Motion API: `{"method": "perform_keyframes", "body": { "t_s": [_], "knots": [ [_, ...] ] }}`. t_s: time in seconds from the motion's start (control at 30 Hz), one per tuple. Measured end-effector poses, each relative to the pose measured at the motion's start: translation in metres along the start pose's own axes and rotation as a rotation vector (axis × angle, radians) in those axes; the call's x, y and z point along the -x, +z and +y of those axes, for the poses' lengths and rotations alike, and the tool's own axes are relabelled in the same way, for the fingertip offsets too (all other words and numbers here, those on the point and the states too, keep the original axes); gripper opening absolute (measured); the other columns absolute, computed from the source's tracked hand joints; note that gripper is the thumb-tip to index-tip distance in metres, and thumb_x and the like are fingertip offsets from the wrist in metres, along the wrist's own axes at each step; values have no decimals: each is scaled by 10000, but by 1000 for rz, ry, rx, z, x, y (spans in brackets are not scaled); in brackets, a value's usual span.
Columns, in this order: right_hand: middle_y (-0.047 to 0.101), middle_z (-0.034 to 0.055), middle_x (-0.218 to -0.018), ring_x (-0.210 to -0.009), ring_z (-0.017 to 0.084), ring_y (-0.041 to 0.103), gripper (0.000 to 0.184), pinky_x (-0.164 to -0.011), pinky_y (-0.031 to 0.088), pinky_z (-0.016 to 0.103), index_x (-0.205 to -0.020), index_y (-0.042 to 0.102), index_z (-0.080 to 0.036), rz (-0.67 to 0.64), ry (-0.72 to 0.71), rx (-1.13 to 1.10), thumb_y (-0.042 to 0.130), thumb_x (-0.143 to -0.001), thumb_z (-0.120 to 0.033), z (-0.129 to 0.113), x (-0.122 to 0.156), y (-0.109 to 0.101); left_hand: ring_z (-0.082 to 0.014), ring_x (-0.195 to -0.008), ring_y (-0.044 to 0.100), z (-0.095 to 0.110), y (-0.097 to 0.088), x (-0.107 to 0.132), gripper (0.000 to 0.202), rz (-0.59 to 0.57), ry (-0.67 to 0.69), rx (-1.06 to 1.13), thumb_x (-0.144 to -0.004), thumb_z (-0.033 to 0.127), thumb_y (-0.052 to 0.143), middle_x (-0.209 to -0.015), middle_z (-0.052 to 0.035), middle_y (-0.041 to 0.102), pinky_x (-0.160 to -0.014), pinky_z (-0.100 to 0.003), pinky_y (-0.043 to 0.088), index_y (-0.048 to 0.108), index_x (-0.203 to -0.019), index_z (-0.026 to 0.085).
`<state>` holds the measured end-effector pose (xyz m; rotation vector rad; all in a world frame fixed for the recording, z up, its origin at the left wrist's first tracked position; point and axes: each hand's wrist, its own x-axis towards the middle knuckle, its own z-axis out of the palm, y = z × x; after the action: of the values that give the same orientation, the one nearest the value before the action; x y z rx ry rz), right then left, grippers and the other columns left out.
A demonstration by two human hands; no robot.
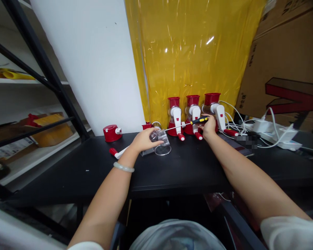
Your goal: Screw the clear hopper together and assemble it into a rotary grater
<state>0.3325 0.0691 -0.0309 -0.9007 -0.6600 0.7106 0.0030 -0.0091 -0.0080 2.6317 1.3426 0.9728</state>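
My left hand (144, 140) grips a clear plastic housing (160, 141) that lies on the black table (172, 170). My right hand (209, 127) holds a screwdriver (190, 123) with a black and yellow handle; its metal shaft points left, with the tip at the clear housing. A white crank handle with a red knob (116, 152) lies just left of my left wrist. A pale bracelet circles that wrist.
Three red and white hand-crank devices (193, 114) stand in a row against yellow plastic sheeting (193, 52). A red cap part (111, 133) sits at the back left. White cables and a power strip (273, 133) lie right. Cardboard boxes and metal shelving flank the table.
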Motion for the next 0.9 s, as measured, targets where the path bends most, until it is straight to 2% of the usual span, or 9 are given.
{"method": "perform_keyframes", "body": {
  "t_s": [0.13, 0.23, 0.3, 0.43, 0.57, 0.67, 0.77, 0.83, 0.9],
  "knots": [
    [582, -57, -715, -448, 109, 522, 196, -394, 404, 227, -1007, 551, -242, 12, -58, 42, 523, -911, -411, 0, 1, 1, -363, -1181, 717, 0, 0, 0, 673, 0, -5, -10, -773, 580, 812, -1291, -147, 746, -1070, -549, 547, 674, -1327, 225],
    [580, -60, -680, -423, 101, 477, 369, -383, 376, 236, -952, 521, -249, 14, -132, 92, 615, -881, -598, 0, 2, 0, -364, -1178, 717, 1, 0, 0, 673, -5, -8, -14, -776, 583, 811, -1278, -148, 748, -1069, -551, 547, 673, -1327, 221],
    [578, -52, -673, -426, 105, 486, 409, -391, 391, 243, -917, 522, -248, 14, -143, 114, 547, -911, -656, 1, 2, -1, -360, -1175, 719, 1, 0, 0, 673, -6, -6, -14, -776, 587, 811, -1281, -144, 747, -1066, -546, 550, 671, -1326, 226],
    [583, -37, -707, -449, 124, 546, 280, -402, 429, 255, -936, 542, -237, 11, -106, 115, 332, -992, -414, 1, 1, -2, -356, -1172, 720, 0, 0, 0, 661, -2, -4, -18, -776, 579, 814, -1293, -138, 745, -1060, -538, 555, 672, -1323, 236],
    [601, -32, -780, -499, 116, 593, 228, -403, 440, 238, -957, 576, -224, 27, -89, 100, 355, -934, -277, 0, 2, -1, -357, -1169, 720, 0, 1, 1, 678, -5, -8, -12, -780, 586, 808, -1294, -146, 744, -1061, -534, 554, 668, -1332, 217],
    [589, -51, -715, -458, 118, 569, 188, -403, 429, 233, -1003, 570, -229, 29, -67, 96, 404, -931, -277, -3, 4, 0, -355, -1176, 718, 0, 0, 1, 701, -9, -4, -19, -778, 597, 803, -1295, -150, 745, -1066, -522, 550, 663, -1339, 201],
    [565, -78, -658, -406, 113, 522, 163, -398, 404, 237, -1039, 537, -239, 41, -98, 112, 529, -935, -364, -3, 4, 0, -354, -1190, 714, 1, -1, 1, 701, -16, -6, -24, -778, 598, 801, -1303, -144, 742, -1073, -513, 544, 659, -1342, 206],
    [564, -78, -646, -394, 102, 496, 224, -385, 370, 233, -993, 530, -236, 38, -137, 134, 593, -926, -441, -2, 3, 0, -354, -1194, 713, 2, -1, 1, 697, -20, -10, -25, -781, 595, 798, -1301, -143, 743, -1074, -510, 543, 658, -1342, 207],
    [561, -67, -632, -392, 98, 485, 253, -374, 346, 230, -930, 526, -234, 26, -144, 151, 542, -958, -485, 0, 2, -1, -355, -1191, 714, 2, -1, 1, 696, -18, -13, -25, -780, 592, 798, -1293, -146, 745, -1071, -511, 545, 662, -1340, 202]
  ]
}}
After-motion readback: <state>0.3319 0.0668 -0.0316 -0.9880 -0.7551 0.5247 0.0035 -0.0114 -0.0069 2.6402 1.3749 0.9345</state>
